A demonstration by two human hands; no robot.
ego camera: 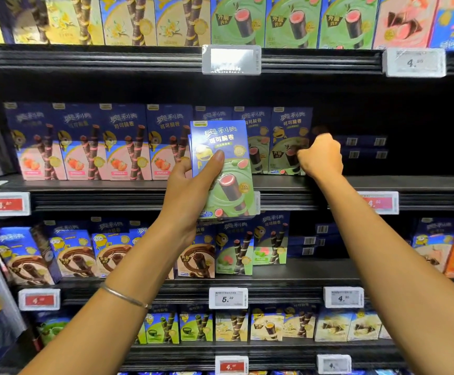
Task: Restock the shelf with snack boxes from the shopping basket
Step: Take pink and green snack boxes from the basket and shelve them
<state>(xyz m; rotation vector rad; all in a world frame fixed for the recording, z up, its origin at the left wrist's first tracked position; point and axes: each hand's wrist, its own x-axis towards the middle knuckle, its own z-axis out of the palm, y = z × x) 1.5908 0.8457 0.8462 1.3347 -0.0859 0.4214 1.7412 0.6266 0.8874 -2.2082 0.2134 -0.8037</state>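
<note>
Head view, facing store shelving. Left hand (190, 185) is at frame centre, holding a small stack of green-and-blue snack boxes (236, 185) upright. The thumb lies across the front box and the fingers wrap behind. At least two boxes in the stack; can't tell the exact count. The stack sits in front of the middle shelf (396, 182), its bottom edge overlapping the shelf's front rail. Thin bracelet (124, 295) on the left wrist.

Right hand (320, 155) is right of centre, reaching into the middle shelf. Its fingers curl round the right edge of the rightmost standing green box (288, 131), with the knuckles facing the camera. That box stands upright on the shelf board, in line with two matching green boxes partly hidden behind the held stack.

Left of those on the same shelf: a row of pink strawberry boxes (85, 142), upright, fronts out. Right of the right hand, dark boxes lying flat (364, 142) are stacked with barcodes facing out, deep in shadow.

Upper frame: more green boxes on the top shelf (291, 20). Lower left: brown chocolate boxes (77, 253), one of them tilted. Red price tag (380, 203) on the rail, partly covered by the right forearm.
</note>
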